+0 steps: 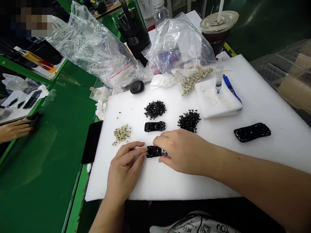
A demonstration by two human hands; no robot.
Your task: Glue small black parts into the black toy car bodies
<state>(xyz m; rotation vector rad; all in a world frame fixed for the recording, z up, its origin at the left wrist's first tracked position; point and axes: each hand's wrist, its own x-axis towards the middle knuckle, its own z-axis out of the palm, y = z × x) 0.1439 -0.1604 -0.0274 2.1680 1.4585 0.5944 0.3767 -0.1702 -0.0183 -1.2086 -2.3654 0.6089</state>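
Observation:
A small black toy car chassis (pixel 153 151) lies on the white foam board (pixel 213 189) between my two hands. My right hand (pixel 181 149) grips its right end, the thumb on the near side and the fingers over the far side. At the left end, the thumb and index finger of my left hand (pixel 125 166) are pinched together; whatever is between the tips is too small to make out. A second black chassis (pixel 155 126) rests just beyond. Around it are two piles of tiny black parts (pixel 155 109) and a pile of small cream-coloured parts (pixel 121 133).
A black car-shaped piece (pixel 252 132) lies at the right. Farther back are a syringe (pixel 219 74) on a white foam block (pixel 218 108), a blue cutter (pixel 232 88), plastic bags (pixel 179 42) and an iced drink (pixel 218 29). Another person's hand (pixel 17 130) is at far left.

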